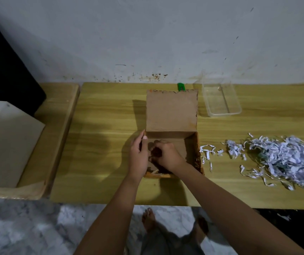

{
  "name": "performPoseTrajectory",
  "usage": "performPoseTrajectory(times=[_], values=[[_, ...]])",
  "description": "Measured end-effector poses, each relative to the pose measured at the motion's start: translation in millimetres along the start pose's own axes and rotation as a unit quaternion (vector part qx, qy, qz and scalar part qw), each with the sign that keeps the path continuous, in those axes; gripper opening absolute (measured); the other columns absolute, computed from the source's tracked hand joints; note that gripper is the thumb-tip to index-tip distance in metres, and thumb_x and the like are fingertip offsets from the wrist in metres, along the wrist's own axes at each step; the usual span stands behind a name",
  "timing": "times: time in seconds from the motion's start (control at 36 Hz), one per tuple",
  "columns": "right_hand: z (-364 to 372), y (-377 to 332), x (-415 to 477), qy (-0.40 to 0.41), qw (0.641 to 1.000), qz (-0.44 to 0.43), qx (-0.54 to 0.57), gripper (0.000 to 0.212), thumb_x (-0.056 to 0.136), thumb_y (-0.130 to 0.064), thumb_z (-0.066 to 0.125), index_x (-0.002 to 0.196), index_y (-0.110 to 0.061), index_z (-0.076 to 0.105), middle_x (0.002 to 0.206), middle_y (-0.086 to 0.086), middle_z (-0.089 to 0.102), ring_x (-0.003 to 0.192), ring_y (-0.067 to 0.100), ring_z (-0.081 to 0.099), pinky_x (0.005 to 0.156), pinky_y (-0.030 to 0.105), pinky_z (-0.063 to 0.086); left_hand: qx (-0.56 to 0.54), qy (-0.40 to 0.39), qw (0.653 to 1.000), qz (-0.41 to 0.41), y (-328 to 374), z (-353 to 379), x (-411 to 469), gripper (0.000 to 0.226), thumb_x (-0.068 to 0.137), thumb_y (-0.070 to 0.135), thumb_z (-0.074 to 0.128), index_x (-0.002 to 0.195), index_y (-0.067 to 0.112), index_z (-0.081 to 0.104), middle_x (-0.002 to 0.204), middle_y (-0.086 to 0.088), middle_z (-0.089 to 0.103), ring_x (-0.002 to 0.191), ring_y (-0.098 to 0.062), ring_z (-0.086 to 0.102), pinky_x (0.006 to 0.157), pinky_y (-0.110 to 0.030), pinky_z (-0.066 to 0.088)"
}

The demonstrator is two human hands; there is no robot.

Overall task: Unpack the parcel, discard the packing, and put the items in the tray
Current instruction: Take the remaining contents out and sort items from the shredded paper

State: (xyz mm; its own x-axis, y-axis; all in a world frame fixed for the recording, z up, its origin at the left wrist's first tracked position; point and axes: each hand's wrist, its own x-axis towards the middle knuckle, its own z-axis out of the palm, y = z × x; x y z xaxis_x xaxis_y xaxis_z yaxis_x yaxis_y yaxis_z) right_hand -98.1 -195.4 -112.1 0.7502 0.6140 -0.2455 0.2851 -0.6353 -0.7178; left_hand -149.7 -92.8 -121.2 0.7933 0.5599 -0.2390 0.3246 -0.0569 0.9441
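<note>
Left hand [138,153] grips the open box [191,144] wall; right hand [166,155] inside, curled round a dark item [155,152]; shredded paper [285,159] on bench [101,144]

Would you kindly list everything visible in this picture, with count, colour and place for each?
Cardboard box: one, brown, middle of the table, lid flap open and leaning back.
Dark item: one, dark reddish, inside the box under the right hand; too dim to identify.
Clear tray: one, transparent, behind and right of the box, nothing visible in it.
Shredded paper: one loose pile, white, on the table right of the box.
Green object: one, behind the box lid, mostly hidden.
Table: one, yellowish wood, against the grey wall.
Pale board: one, cream, lying at the left on a second wooden surface.
Left hand: on the box's left wall.
Right hand: inside the box, closed around the dark item.
</note>
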Motion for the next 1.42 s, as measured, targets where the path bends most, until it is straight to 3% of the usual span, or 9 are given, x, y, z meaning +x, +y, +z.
performPoseTrajectory(times=[0.25, 0.39, 0.56, 0.72, 0.97, 1.06, 1.14, 1.28, 1.42], values=[[1, -8, 8, -0.019, 1.000, -0.010, -0.019, 0.021, 0.080, 0.002, 0.052, 0.091, -0.006, 0.068, 0.093, 0.014, 0.067, 0.083, 0.028, 0.062, 0.079, 0.042, 0.053, -0.018, -0.004, 1.000, -0.004, 7, 6, 3, 0.038, 0.097, 0.034, 0.042, 0.134, 0.027, 0.048, 0.138, 0.003, 0.048, 0.125, -0.008, 0.045, 0.106, -0.028, 0.037], [1, -9, -2, -0.074, 0.996, 0.016, -0.044, 0.024, 0.082, 0.003, 0.051, 0.096, -0.005, 0.068, 0.098, 0.016, 0.069, 0.092, 0.029, 0.063, 0.087, 0.039, 0.052, -0.003, -0.007, 1.000, 0.001, -2, -1, 0, 0.039, 0.098, 0.034, 0.041, 0.135, 0.023, 0.047, 0.137, 0.004, 0.049, 0.123, -0.005, 0.045, 0.102, -0.022, 0.037], [-86, 23, -44, 0.164, 0.984, 0.044, 0.061, 0.012, 0.081, 0.002, 0.060, 0.077, -0.003, 0.070, 0.090, 0.012, 0.071, 0.086, 0.022, 0.063, 0.079, 0.019, 0.043, 0.019, -0.057, 0.998, 0.012, 23, 37, -12, 0.039, 0.098, 0.032, 0.041, 0.135, 0.020, 0.048, 0.138, 0.001, 0.049, 0.125, -0.009, 0.043, 0.101, -0.025, 0.036], [-109, 50, -54, 0.262, 0.958, 0.072, 0.093, 0.004, 0.081, -0.006, 0.066, 0.081, -0.009, 0.069, 0.090, 0.010, 0.067, 0.078, 0.014, 0.058, 0.065, 0.004, 0.040, 0.037, -0.025, 0.999, 0.010, 14, 12, -12, 0.040, 0.099, 0.028, 0.039, 0.136, 0.015, 0.046, 0.139, 0.000, 0.048, 0.123, -0.008, 0.042, 0.095, -0.021, 0.034], [-95, 85, -71, 0.205, 0.969, 0.115, 0.080, 0.014, 0.079, 0.005, 0.064, 0.092, 0.000, 0.068, 0.095, 0.020, 0.066, 0.082, 0.024, 0.062, 0.079, 0.030, 0.051, 0.054, 0.014, 0.998, 0.023, 15, 0, -7, 0.038, 0.099, 0.023, 0.040, 0.135, 0.010, 0.047, 0.138, -0.006, 0.049, 0.120, -0.007, 0.042, 0.092, -0.019, 0.033], [-87, 82, -73, 0.145, 0.975, 0.115, 0.120, 0.037, 0.076, 0.009, 0.065, 0.112, 0.000, 0.061, 0.101, 0.014, 0.063, 0.087, 0.019, 0.059, 0.084, 0.026, 0.052, 0.058, 0.013, 0.998, 0.032, 17, 0, -6, 0.038, 0.099, 0.022, 0.040, 0.135, 0.009, 0.046, 0.139, -0.007, 0.048, 0.128, -0.016, 0.043, 0.095, -0.020, 0.032], [-78, 83, -74, 0.128, 0.978, 0.102, 0.128, 0.043, 0.076, 0.014, 0.061, 0.116, -0.002, 0.059, 0.097, 0.004, 0.058, 0.083, 0.013, 0.058, 0.076, 0.005, 0.048, 0.059, 0.015, 0.998, 0.033, 16, 0, -7, 0.038, 0.100, 0.021, 0.039, 0.134, 0.009, 0.047, 0.138, -0.006, 0.049, 0.126, -0.015, 0.044, 0.098, -0.022, 0.035], [-75, 86, -72, 0.147, 0.974, 0.107, 0.138, 0.020, 0.080, 0.008, 0.060, 0.088, -0.010, 0.064, 0.080, 0.004, 0.063, 0.065, -0.005, 0.058, 0.064, 0.005, 0.046, 0.058, 0.018, 0.998, 0.031, 17, 0, -9, 0.038, 0.100, 0.021, 0.039, 0.135, 0.008, 0.046, 0.140, -0.007, 0.048, 0.127, -0.016, 0.043, 0.101, -0.022, 0.034], [-74, 89, -73, 0.159, 0.971, 0.132, 0.118, 0.011, 0.084, 0.001, 0.060, 0.082, -0.009, 0.065, 0.078, 0.005, 0.065, 0.063, 0.009, 0.059, 0.051, 0.006, 0.044, 0.055, 0.022, 0.998, 0.030, 16, 1, -8, 0.038, 0.100, 0.021, 0.039, 0.135, 0.008, 0.046, 0.141, -0.007, 0.047, 0.128, -0.016, 0.042, 0.101, -0.022, 0.033]])
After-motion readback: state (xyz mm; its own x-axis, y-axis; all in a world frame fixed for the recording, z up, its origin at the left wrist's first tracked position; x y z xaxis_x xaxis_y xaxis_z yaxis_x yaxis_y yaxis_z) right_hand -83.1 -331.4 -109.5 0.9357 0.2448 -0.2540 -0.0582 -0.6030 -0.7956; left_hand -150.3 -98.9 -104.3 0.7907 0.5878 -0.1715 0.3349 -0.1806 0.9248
